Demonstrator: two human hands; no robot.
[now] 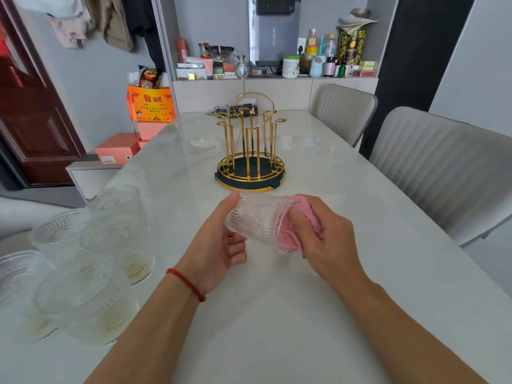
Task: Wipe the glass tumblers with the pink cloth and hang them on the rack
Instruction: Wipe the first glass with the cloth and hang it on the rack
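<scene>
Your left hand (221, 239) grips the ribbed clear glass tumbler (253, 221) by its base, lying sideways, mouth toward your right hand (322, 235), which clamps the pink cloth (293, 231) at the rim; the empty gold wire rack (250, 151) stands straight beyond on the white table (277, 314).

Bare forearms, a thin red string bracelet (186, 284) round the left wrist.

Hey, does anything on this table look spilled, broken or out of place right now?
Nothing stands out. The gold rack stands upright with no glasses on it, the waiting tumblers sit upright at the left, and the held tumbler looks intact, with the pink cloth pushed into its mouth.
</scene>
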